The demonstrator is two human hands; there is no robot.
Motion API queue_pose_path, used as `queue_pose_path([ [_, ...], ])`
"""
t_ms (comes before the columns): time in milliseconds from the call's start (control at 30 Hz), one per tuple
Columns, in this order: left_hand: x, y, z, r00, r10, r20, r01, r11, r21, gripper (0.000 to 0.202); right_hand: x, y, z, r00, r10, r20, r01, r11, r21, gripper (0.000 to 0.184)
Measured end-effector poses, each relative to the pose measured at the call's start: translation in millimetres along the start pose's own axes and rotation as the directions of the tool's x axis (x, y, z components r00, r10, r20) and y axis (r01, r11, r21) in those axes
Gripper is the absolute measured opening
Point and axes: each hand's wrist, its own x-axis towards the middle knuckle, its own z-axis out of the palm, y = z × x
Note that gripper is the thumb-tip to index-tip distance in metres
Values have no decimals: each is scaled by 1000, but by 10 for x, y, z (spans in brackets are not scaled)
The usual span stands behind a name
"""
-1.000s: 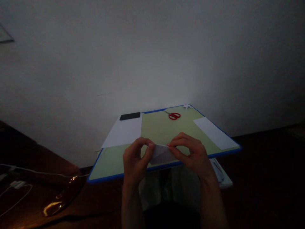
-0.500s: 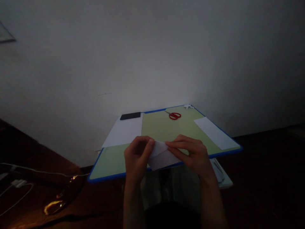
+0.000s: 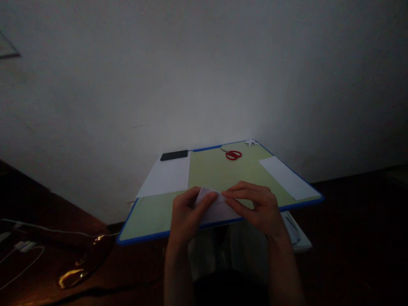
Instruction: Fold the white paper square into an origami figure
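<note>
A small folded white paper (image 3: pixel 216 209) is held over the near edge of a green board with a blue rim (image 3: pixel 146 212). My left hand (image 3: pixel 186 216) pinches the paper's left side with thumb and fingers pressed together. From the right, my right hand (image 3: pixel 256 206) grips the same paper, its fingers laid along the top fold. The two hands almost touch at the paper's upper edge.
On the board lie a white sheet (image 3: pixel 167 176) at the left, a white strip (image 3: pixel 287 176) at the right, red scissors (image 3: pixel 232 154), a black flat object (image 3: pixel 174 155) and a small white paper shape (image 3: pixel 250 142). White cables (image 3: pixel 22 246) lie on the dark surface at the left.
My left hand has slid to the right over the paper, and its fingers now lie flatter on it. The paper has been pressed lower toward the board. My right hand has hardly moved.
</note>
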Motion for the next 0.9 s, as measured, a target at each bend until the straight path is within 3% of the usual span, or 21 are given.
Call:
queue_pose_path([
  [133, -8, -1, -24, 999, 27, 27, -28, 998, 51, 19, -4, 9, -7, 992, 127, -1, -127, 992, 5, 14],
  [200, -11, 13, -34, 999, 35, 24, -37, 996, 81, 17, -9, 22, -12, 986, 165, 17, -166, 986, 4, 18],
  [367, 3, 10, -49, 995, 80, 56, -82, 996, 23, 12, -24, 56, -30, 990, 141, -18, -140, 989, 55, 20],
  [567, 28, -53, -37, 982, 164, -91, -162, 986, 25, 12, -32, 85, -58, 980, 176, -96, -172, 984, 46, 19],
  [733, 17, 5, -14, 965, 258, 45, -262, 949, 177, 12, 3, 34, -33, 986, 169, -9, -169, 986, -5, 26],
  [800, 12, 24, -3, 953, 290, 90, -303, 927, 220, 15, 10, 21, -16, 984, 180, 4, -180, 984, 2, 16],
  [900, 6, 15, 8, 952, 297, 71, -305, 929, 211, 27, -2, 45, -12, 977, 210, -43, -209, 978, 17, 2],
])
